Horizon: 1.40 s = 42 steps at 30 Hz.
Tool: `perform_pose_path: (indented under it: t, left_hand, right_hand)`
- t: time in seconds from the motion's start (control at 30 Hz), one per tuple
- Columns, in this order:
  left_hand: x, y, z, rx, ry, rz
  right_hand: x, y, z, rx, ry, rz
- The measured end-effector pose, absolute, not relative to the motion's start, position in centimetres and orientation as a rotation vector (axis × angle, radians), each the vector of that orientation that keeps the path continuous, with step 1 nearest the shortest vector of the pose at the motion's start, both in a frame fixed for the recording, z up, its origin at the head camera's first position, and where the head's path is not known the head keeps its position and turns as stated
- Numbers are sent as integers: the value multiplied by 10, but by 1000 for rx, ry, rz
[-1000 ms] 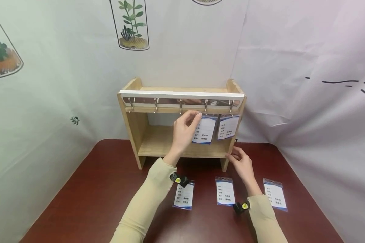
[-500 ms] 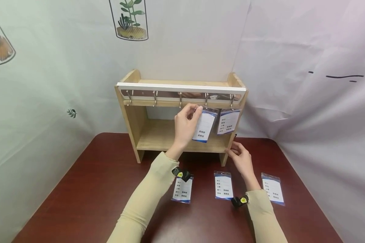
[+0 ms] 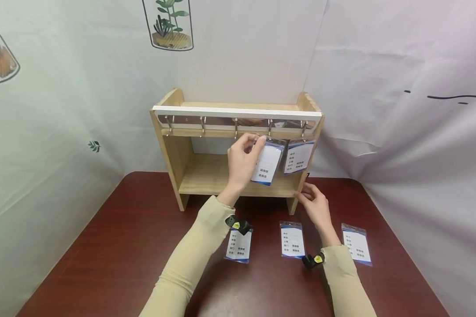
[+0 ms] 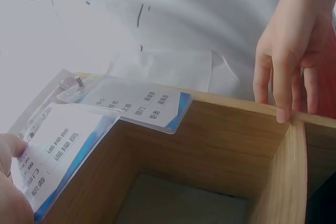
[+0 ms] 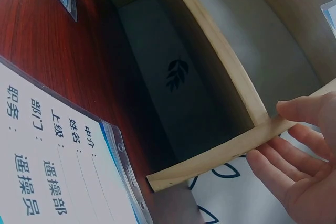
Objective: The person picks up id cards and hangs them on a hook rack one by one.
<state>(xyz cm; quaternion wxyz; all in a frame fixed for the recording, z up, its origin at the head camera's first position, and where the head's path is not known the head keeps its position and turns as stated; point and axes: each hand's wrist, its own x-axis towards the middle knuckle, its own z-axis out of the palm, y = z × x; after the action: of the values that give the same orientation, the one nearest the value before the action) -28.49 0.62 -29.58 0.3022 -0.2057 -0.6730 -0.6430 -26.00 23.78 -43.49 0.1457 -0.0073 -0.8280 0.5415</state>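
My left hand (image 3: 241, 160) pinches a badge in a clear plastic sleeve (image 3: 269, 162) by its upper left part, thumb in front. The badge tilts slightly, its top right at the tip of the fourth hook (image 3: 269, 127). A second badge (image 3: 299, 156) hangs from the rightmost hook (image 3: 304, 130). My right hand (image 3: 315, 209) grips the right side panel (image 5: 231, 150) of the wooden rack (image 3: 170, 169) at the lower shelf's height. In the right wrist view its thumb lies on the front edge and the other fingers are outside the panel.
Three more badges lie on the dark red table (image 3: 103, 246): a left badge (image 3: 238, 247), a middle badge (image 3: 291, 241) and a right badge (image 3: 357, 246). A white hook rail (image 3: 222, 112) crosses the rack's upper front. Printed cloth (image 3: 83, 79) stands behind.
The head view has tipped down slightly, so the scene sits higher. The badge in my left hand has tilted more, and that hand has moved slightly right. My right hand keeps its grip.
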Motion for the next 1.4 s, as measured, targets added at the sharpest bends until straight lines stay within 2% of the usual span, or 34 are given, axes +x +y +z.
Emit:
perform_pose_path:
  t: [0.97, 1.27, 1.4]
  left_hand:
    - [-291, 6, -309, -614, -1757, -1828]
    - [-263, 1, -293, -642, -1789, -1810]
    - [-266, 0, -298, -646, -1809, -1814]
  right_hand:
    - [-260, 238, -434, -9, -2389, 1578]
    - [-259, 238, -434, -11, -2389, 1585]
    - [-259, 239, -433, -12, -2385, 1580]
